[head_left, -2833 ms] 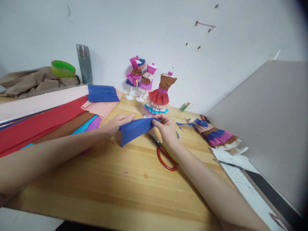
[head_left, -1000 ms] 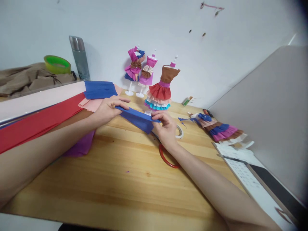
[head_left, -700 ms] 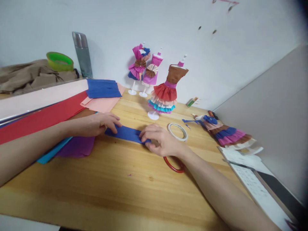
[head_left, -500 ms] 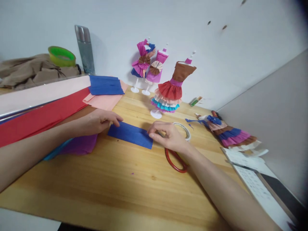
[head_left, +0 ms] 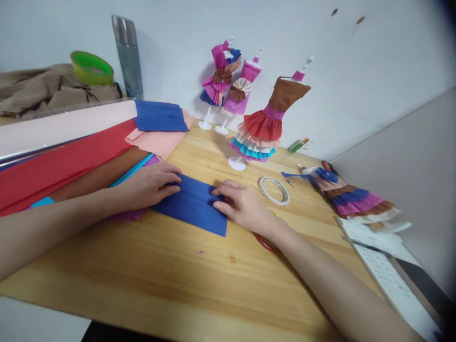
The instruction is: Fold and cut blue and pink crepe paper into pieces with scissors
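Observation:
A blue crepe paper rectangle [head_left: 194, 204] lies flat on the wooden table, with a faint crease running along it. My left hand [head_left: 155, 185] rests at its left end, fingers apart and touching the paper. At the right end, my right hand [head_left: 240, 204] has its fingertips on the sheet, thumb apart from the fingers. Neither hand grips anything. Under my right wrist shows part of a red scissors handle [head_left: 265, 242]; the rest is hidden. Just beyond that hand is a roll of white tape [head_left: 274, 191].
Red [head_left: 71, 166], pink, brown and cyan crepe papers lie at left, with a folded blue piece [head_left: 162, 116] on top. Small dress forms in paper outfits, one with a brown bodice [head_left: 288, 99], stand along the wall. A paper-dressed doll [head_left: 351, 194] and white sheets [head_left: 377, 270] lie at right.
The blue paper is now spread wider, its fold opened out. My fingers have gone from pinching its ends to lying on it. The view has shifted slightly.

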Demonstrator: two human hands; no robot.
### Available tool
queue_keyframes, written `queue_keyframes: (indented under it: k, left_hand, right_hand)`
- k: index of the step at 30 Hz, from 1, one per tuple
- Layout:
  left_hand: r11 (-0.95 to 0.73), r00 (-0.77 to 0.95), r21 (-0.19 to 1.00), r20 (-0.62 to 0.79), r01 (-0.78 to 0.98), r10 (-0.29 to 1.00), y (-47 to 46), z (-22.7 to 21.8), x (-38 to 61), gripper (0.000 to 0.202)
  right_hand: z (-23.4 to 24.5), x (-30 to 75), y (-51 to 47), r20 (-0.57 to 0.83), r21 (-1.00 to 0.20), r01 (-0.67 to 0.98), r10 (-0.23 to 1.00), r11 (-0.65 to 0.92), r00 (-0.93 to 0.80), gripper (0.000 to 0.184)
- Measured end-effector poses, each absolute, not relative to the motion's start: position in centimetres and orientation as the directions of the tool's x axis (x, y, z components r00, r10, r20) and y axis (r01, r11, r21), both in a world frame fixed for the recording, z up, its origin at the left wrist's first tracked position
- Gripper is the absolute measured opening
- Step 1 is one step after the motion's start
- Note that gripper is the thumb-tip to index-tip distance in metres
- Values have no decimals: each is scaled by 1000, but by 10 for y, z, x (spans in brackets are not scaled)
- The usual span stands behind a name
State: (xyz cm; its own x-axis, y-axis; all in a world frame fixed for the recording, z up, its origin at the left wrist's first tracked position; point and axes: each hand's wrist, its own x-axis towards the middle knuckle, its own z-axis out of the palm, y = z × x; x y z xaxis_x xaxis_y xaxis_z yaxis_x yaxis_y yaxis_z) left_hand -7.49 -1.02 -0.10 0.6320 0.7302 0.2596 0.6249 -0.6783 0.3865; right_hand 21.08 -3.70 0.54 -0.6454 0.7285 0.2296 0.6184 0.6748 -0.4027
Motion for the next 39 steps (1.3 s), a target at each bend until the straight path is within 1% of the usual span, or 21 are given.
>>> queue_keyframes:
  k: [2, 3, 5, 8, 10, 13, 16, 18, 21, 23, 25, 27, 29, 33, 36, 39]
  left_hand:
    - [-693, 652, 350, 246, 630, 717, -8, -4, -74, 35]
    - [-695, 653, 350, 248, 628, 716, -7, -6, -74, 34]
    - [-679, 628, 382, 269, 627, 730, -5, -7, -71, 32]
    - [-620, 567, 445, 264, 646, 780, -1, -7, -64, 28]
    - [-576, 544, 452, 215, 681, 811, 2, -5, -59, 26]
    - [-503, 510, 442, 114, 742, 853, 6, 1, -51, 21]
    - [-442, 480, 481, 47, 757, 876, 4, 6, -47, 13]
    - [-447, 471, 490, 83, 748, 878, 1, 7, -46, 8]
    - [-478, 439, 476, 199, 738, 876, -5, 5, -47, 12]
    - [-480, 414, 489, 243, 729, 877, -6, 2, -48, 14]
    - [-477, 395, 508, 267, 718, 879, -5, -2, -51, 18]
    - [-481, 387, 515, 287, 709, 877, -2, -6, -52, 23]
    - [-497, 401, 507, 294, 704, 868, 0, -7, -54, 24]
    - [-543, 452, 485, 301, 686, 840, 0, -4, -55, 14]
    - [-535, 416, 535, 337, 654, 845, -3, 0, -56, 13]
    - [-500, 332, 640, 374, 583, 866, -6, 0, -57, 13]
  right_hand:
    - [-2, 211, -34, 263, -388, 665, 768, 638, -583, 18]
    - [-5, 211, -32, 290, -385, 683, 784, 620, -549, 18]
    - [-11, 212, -27, 328, -378, 721, 812, 581, -482, 19]
    - [-14, 214, -22, 290, -328, 793, 854, 513, -433, 19]
    - [-13, 214, -20, 239, -302, 821, 872, 484, -427, 15]
    - [-11, 213, -20, 210, -317, 826, 884, 466, -418, 7]
    - [-12, 211, -21, 240, -325, 813, 874, 483, -423, 12]
    - [-14, 211, -22, 287, -340, 800, 864, 495, -413, 13]
    - [-18, 211, -22, 344, -395, 786, 870, 476, -354, 11]
    - [-20, 212, -22, 360, -438, 770, 876, 463, -322, 9]
    - [-22, 212, -22, 365, -456, 749, 869, 480, -334, 13]
    - [-22, 213, -21, 365, -451, 731, 853, 512, -373, 22]
    - [-22, 213, -20, 362, -445, 716, 840, 537, -405, 26]
    - [-19, 212, -21, 378, -486, 688, 839, 539, -391, 16]
    - [-17, 213, -21, 434, -557, 650, 848, 517, -303, 12]
    - [-17, 214, -20, 450, -672, 580, 876, 461, -175, 12]
